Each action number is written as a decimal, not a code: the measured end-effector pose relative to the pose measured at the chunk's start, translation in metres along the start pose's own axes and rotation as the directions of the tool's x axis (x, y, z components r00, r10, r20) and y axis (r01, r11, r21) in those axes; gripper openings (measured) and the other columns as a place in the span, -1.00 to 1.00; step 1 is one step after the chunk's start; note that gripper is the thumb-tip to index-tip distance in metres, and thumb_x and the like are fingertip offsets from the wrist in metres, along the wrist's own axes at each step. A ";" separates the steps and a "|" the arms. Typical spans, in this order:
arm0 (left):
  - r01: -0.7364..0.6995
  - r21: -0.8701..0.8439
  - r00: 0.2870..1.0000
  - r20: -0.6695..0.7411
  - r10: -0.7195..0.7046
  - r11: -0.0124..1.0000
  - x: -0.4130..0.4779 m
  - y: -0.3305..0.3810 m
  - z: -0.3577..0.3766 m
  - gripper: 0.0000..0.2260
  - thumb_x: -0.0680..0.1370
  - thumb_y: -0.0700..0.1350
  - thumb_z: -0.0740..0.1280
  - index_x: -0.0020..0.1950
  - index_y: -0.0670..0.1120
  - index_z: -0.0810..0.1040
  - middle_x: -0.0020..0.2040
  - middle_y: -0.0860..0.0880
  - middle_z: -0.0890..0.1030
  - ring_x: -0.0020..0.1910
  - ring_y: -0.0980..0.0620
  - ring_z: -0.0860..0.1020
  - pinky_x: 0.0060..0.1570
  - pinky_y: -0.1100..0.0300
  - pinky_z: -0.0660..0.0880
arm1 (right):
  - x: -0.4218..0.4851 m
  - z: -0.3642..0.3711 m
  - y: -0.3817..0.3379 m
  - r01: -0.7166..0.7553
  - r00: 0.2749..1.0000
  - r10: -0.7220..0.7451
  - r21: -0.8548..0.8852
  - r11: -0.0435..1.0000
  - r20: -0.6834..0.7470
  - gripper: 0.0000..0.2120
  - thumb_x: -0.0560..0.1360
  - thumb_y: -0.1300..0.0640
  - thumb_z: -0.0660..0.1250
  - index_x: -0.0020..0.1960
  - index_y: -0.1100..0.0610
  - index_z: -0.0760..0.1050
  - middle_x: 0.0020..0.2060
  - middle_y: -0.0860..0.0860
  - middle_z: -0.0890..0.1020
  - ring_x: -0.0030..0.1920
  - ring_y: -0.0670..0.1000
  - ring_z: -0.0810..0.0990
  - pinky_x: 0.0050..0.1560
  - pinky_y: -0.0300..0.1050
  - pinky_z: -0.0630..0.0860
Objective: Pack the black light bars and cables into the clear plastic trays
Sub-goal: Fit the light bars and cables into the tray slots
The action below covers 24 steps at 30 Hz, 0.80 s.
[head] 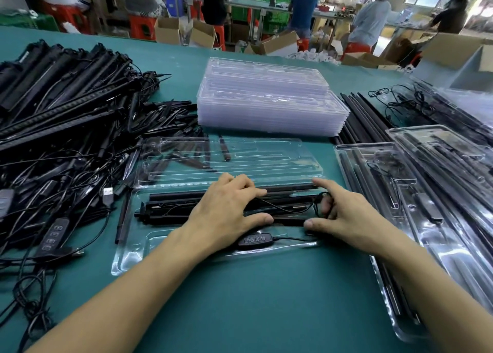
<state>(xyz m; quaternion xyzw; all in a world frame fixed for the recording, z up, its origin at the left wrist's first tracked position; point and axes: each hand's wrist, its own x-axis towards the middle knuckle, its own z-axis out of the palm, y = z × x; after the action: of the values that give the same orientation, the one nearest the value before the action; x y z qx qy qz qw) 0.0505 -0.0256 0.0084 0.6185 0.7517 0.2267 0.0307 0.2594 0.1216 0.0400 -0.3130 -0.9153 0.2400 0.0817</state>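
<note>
An open clear plastic tray (pixel 128 254) lies in front of me on the green table, its lid half (pixel 229 160) folded back. Black light bars (pixel 170 208) sit in the tray's long slots, with a thin black cable (pixel 290 208) looped over them. A black inline controller (pixel 255 240) lies in the front compartment. My left hand (pixel 226 211) presses flat on the bars, fingers spread. My right hand (pixel 344 211) rests at the bars' right end, fingers extended, touching the cable loop and the tray.
A big heap of loose light bars and cables (pixel 66 128) fills the left. A stack of empty clear trays (pixel 269 99) stands behind. Loose black rods (pixel 365 120) and packed trays (pixel 416 206) lie at right. Several people work at benches beyond the table.
</note>
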 end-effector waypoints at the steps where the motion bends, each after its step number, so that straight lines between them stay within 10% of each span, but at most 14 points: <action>1: 0.004 -0.012 1.000 0.001 -0.004 1.000 0.000 -0.001 0.000 -0.43 0.47 0.36 0.26 0.40 0.12 0.48 0.12 0.20 0.44 0.10 0.11 0.29 0.27 0.17 0.29 | -0.003 -0.003 0.000 -0.005 1.000 0.005 -0.016 1.000 -0.010 -0.25 0.31 -0.17 0.53 0.42 -0.02 0.36 -0.18 -0.08 0.51 -0.25 -0.16 0.51 -0.18 -0.39 0.40; 9: 0.027 0.093 1.000 0.007 -0.027 0.995 0.004 0.001 0.000 -0.49 0.48 0.40 0.19 0.35 0.20 0.49 0.09 0.19 0.45 0.13 0.10 0.36 0.18 0.13 0.27 | -0.033 0.000 -0.002 -0.041 0.997 0.062 -0.339 0.940 0.052 -0.43 0.57 -0.25 0.10 0.51 -0.06 0.27 -0.05 -0.10 0.28 0.09 -0.02 0.32 0.20 -0.14 0.30; 18: 0.022 0.030 0.999 0.023 -0.023 0.999 0.001 -0.001 0.002 -0.45 0.52 0.36 0.18 0.42 0.13 0.47 0.15 0.18 0.43 0.12 0.10 0.33 0.19 0.19 0.30 | -0.034 -0.004 -0.011 -0.019 0.994 0.050 -0.302 0.953 0.097 -0.76 0.65 0.00 0.13 -0.04 0.07 0.51 -0.15 -0.06 0.37 -0.11 -0.07 0.41 -0.13 -0.19 0.24; 24: -0.001 0.106 1.000 0.030 -0.002 0.994 -0.001 0.002 0.001 -0.38 0.49 0.39 0.00 0.46 0.16 0.41 0.18 0.15 0.44 0.13 0.05 0.34 0.21 0.12 0.32 | -0.018 -0.002 -0.008 -0.028 0.998 0.012 -0.279 0.960 -0.061 -0.69 0.60 0.09 0.28 0.33 0.05 0.53 -0.22 -0.07 0.42 -0.09 0.01 0.40 -0.07 -0.13 0.31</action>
<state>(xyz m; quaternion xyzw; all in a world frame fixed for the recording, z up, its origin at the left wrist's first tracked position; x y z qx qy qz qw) 0.0525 -0.0264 0.0080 0.6223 0.7624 0.1772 0.0090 0.2696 0.1061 0.0454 -0.3376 -0.9340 0.0997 0.0612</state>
